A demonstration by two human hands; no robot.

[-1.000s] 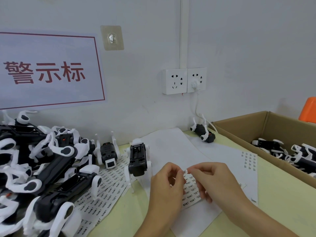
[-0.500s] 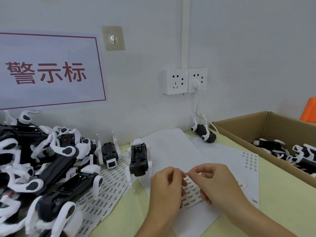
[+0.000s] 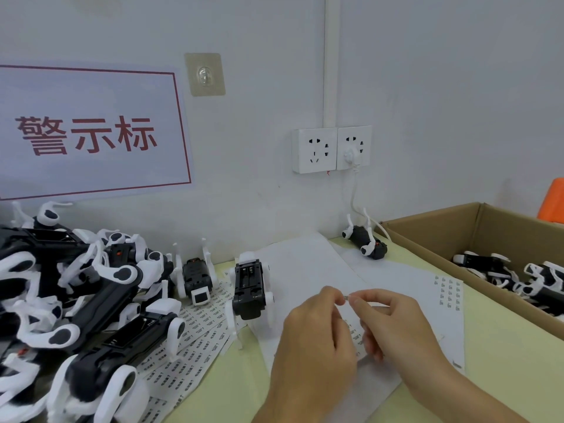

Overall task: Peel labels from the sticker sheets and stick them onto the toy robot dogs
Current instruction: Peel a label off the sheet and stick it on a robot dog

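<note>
My left hand (image 3: 314,340) and my right hand (image 3: 393,325) meet fingertip to fingertip above the white paper, pinching a small label (image 3: 346,297) between them. Under the hands lies a sticker sheet (image 3: 355,337), mostly hidden. A black and white toy robot dog (image 3: 248,286) lies belly up just left of my left hand. A second dog (image 3: 197,277) lies beside it. More sticker sheets (image 3: 195,340) spread under these dogs.
A heap of toy dogs (image 3: 67,303) fills the left side. A cardboard box (image 3: 427,239) at the right holds more dogs (image 3: 518,276). One dog (image 3: 366,244) lies by the wall under the sockets (image 3: 331,149). Another label sheet (image 3: 447,293) lies near the box.
Both hands have risen off the sticker sheet, with a small label now pinched between their fingertips. Half a second ago the fingers were down on the sheet.
</note>
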